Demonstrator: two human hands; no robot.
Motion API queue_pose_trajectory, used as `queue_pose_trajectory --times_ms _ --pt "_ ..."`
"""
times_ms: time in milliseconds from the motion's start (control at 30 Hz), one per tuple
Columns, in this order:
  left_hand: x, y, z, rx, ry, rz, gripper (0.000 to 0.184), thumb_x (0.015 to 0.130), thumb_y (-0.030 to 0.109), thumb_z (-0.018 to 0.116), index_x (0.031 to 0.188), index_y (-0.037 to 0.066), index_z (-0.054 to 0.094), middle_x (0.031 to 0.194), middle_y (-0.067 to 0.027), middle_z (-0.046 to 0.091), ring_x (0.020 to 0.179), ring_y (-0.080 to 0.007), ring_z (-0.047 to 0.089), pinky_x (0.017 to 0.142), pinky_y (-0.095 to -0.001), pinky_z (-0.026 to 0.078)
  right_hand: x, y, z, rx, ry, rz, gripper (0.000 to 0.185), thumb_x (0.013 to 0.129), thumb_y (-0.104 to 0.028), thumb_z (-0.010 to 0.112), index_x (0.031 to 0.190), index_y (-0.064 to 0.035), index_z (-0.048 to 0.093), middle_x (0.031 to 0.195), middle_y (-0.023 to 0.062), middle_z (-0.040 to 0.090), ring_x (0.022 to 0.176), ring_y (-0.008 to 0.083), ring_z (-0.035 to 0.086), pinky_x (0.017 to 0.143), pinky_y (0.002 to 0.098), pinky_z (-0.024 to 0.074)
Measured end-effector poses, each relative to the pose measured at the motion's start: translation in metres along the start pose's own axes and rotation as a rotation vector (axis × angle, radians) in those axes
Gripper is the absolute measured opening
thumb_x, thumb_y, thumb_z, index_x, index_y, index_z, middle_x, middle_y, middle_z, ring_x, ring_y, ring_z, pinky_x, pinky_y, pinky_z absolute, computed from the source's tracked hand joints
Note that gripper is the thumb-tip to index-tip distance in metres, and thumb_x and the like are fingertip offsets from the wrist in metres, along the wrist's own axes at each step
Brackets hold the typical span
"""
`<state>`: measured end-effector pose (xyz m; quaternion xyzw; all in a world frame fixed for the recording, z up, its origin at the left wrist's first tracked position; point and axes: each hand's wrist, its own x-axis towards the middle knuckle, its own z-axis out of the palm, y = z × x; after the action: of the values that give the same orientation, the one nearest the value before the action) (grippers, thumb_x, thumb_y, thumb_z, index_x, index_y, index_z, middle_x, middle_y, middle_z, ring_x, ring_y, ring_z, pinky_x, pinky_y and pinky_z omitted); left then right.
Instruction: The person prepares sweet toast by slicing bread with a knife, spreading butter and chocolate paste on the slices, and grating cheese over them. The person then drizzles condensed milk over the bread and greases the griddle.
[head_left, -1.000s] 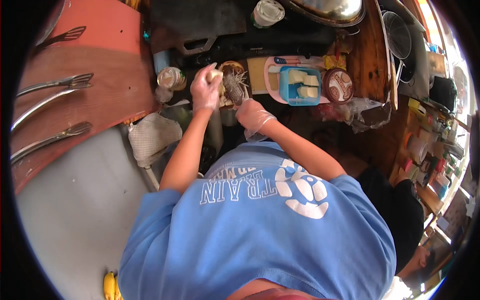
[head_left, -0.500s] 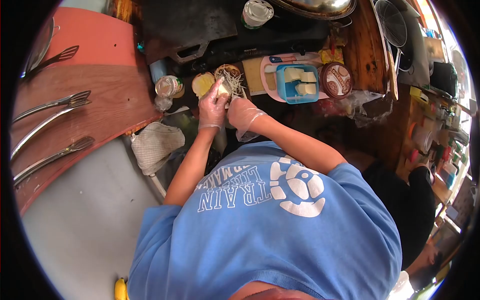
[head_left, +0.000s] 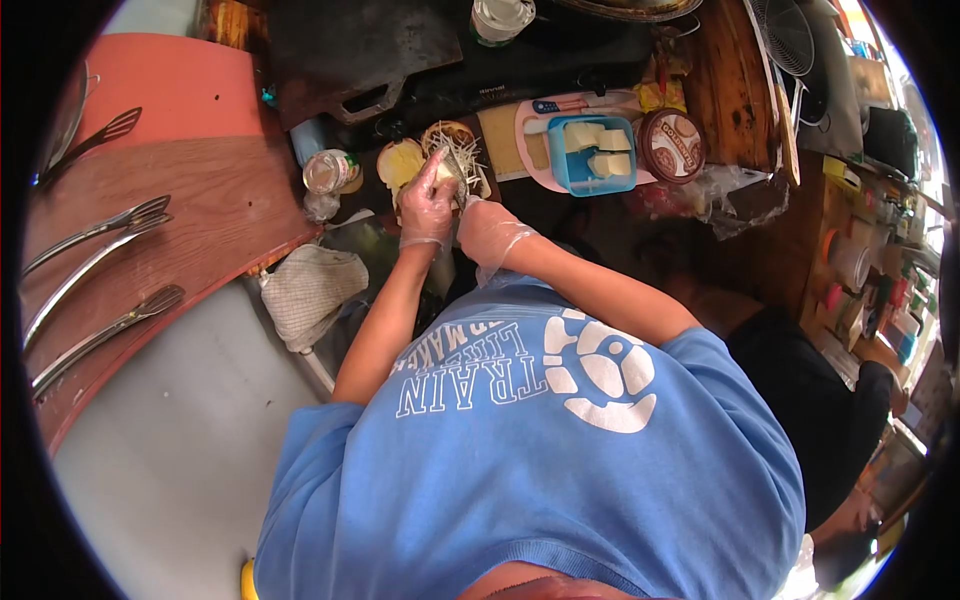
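Left of the fingers sits a yellow-topped bun half (head_left: 400,163); the left hand (head_left: 427,207) grasps a pale block (head_left: 445,173), raised a second ago, now down at the grater (head_left: 457,172): grating looks under way. The right hand (head_left: 488,233) clenches the grater's near end.

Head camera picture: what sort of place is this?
Probably a kitchen, perhaps at a food stall: there's a black stove, a slotted spatula and an open bun.

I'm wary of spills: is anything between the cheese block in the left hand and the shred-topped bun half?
Yes: the grater, held by the right hand, lies between the cheese block in the left hand and the bun half.
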<state>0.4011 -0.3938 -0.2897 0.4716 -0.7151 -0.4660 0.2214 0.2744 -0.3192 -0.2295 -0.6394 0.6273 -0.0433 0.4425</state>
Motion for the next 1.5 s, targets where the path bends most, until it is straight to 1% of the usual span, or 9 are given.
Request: queue_pose_trajectory --times_ms 533,667,800,1033,1100,1133,1200,1300,1500 --pt "0.006 -0.019 0.005 0.037 -0.002 -0.079 0.049 0.089 0.008 0.070 0.137 0.013 0.064 0.095 -0.0161 0.071 0.080 -0.0226 0.068 0.077 -0.0350 0.054 0.007 0.012 0.026 -0.059 -0.077 -0.049 0.024 0.083 -0.012 0.060 0.089 0.0049 0.075 0.094 0.0264 0.069 0.088 0.0425 0.070 0.080 0.0465 0.0565" --pt "0.013 -0.013 -0.003 0.011 -0.018 -0.124 0.049 0.091 0.009 0.068 0.139 0.012 0.062 0.107 -0.0157 0.074 0.094 -0.0186 0.069 0.088 -0.0322 0.053 0.000 0.003 0.020 0.046 -0.028 0.039 0.025 0.082 -0.014 0.061 0.091 0.0022 0.077 0.092 0.0238 0.071 0.090 0.0401 0.069 0.078 0.0454 0.0566" --pt "0.025 -0.022 -0.001 0.088 -0.003 -0.087 0.050 0.090 0.012 0.070 0.139 0.012 0.061 0.106 -0.0180 0.072 0.093 -0.0257 0.069 0.087 -0.0351 0.052 0.012 0.022 0.045 -0.080 -0.039 -0.100 0.026 0.082 -0.015 0.061 0.092 0.0030 0.076 0.093 0.0221 0.071 0.090 0.0393 0.069 0.079 0.0452 0.0564" --pt "0.026 -0.029 0.000 0.161 0.090 -0.086 0.048 0.089 0.015 0.073 0.136 0.011 0.063 0.106 -0.0217 0.071 0.091 -0.0307 0.069 0.085 -0.0390 0.053 -0.005 0.013 0.032 0.036 0.038 0.037 0.026 0.083 -0.015 0.060 0.092 0.0025 0.077 0.092 0.0205 0.072 0.089 0.0376 0.069 0.079 0.0440 0.0564" --pt "0.031 -0.051 -0.008 0.162 0.146 -0.108 0.048 0.089 0.015 0.073 0.136 0.010 0.063 0.107 -0.0222 0.071 0.092 -0.0312 0.069 0.086 -0.0386 0.053 -0.010 0.017 0.031 -0.307 -0.076 -0.348 0.025 0.084 -0.015 0.059 0.089 0.0022 0.076 0.091 0.0218 0.071 0.086 0.0380 0.069 0.079 0.0443 0.0562" --pt "0.033 -0.052 -0.012 0.167 0.200 -0.131 0.048 0.089 0.014 0.073 0.136 0.010 0.063 0.108 -0.0227 0.071 0.093 -0.0317 0.069 0.087 -0.0381 0.053 -0.009 0.018 0.033 -0.306 -0.076 -0.349 0.025 0.084 -0.015 0.059 0.089 0.0022 0.076 0.091 0.0218 0.071 0.086 0.0380 0.069 0.079 0.0443 0.0562" --pt "0.030 -0.053 -0.020 0.146 0.227 -0.155 0.046 0.091 0.015 0.073 0.135 0.007 0.063 0.113 -0.0181 0.072 0.097 -0.0262 0.069 0.091 -0.0351 0.052 -0.005 0.022 0.038 -0.116 -0.011 -0.105 0.024 0.085 -0.015 0.059 0.087 0.0019 0.076 0.090 0.0221 0.071 0.084 0.0378 0.069 0.078 0.0443 0.0563" --pt "0.022 -0.043 -0.031 -0.236 0.203 -0.260 0.045 0.094 0.014 0.071 0.135 0.001 0.062 0.124 -0.0089 0.069 0.110 -0.0144 0.063 0.100 -0.0302 0.048 0.002 0.021 0.012 -0.240 -0.121 -0.222 0.023 0.078 -0.015 0.068 0.088 0.0037 0.076 0.094 0.0251 0.071 0.090 0.0398 0.071 0.081 0.0451 0.0572" --pt "0.006 -0.023 -0.052 -0.378 0.090 -0.369 0.047 0.095 0.012 0.070 0.140 0.001 0.058 0.123 -0.0088 0.067 0.106 -0.0125 0.063 0.094 -0.0293 0.051 -0.002 0.006 -0.029 -0.184 -0.043 0.007 0.020 0.082 -0.015 0.066 0.093 -0.0007 0.076 0.100 0.0234 0.072 0.095 0.0377 0.072 0.083 0.0443 0.0579"
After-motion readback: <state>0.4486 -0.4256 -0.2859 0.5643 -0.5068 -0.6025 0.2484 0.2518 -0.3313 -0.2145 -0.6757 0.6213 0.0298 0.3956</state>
